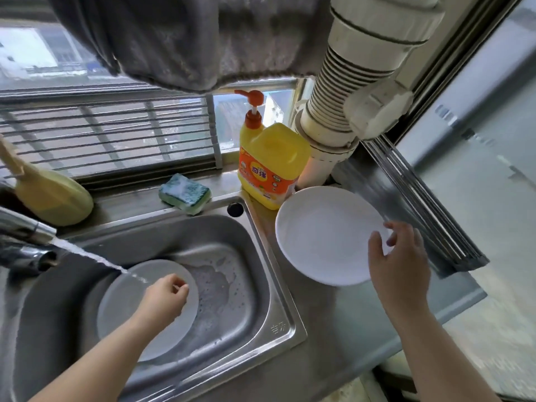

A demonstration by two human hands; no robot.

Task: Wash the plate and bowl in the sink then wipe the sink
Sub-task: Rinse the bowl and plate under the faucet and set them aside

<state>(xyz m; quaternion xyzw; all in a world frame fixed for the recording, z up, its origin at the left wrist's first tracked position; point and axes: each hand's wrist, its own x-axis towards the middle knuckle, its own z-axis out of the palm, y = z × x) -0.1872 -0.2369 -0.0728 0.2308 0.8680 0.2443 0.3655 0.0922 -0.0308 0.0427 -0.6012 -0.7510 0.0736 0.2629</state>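
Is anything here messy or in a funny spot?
Nothing is broken or spilled. The sponge sits foamy on the sink ledge, and the tap runs onto the plate, normal for washing.

Plate (pixel 124 309) in sink (pixel 261 285), bowl (pixel 324 236) right.

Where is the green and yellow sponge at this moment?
The green and yellow sponge lies on the steel ledge behind the sink, below the window, left of the yellow detergent bottle.
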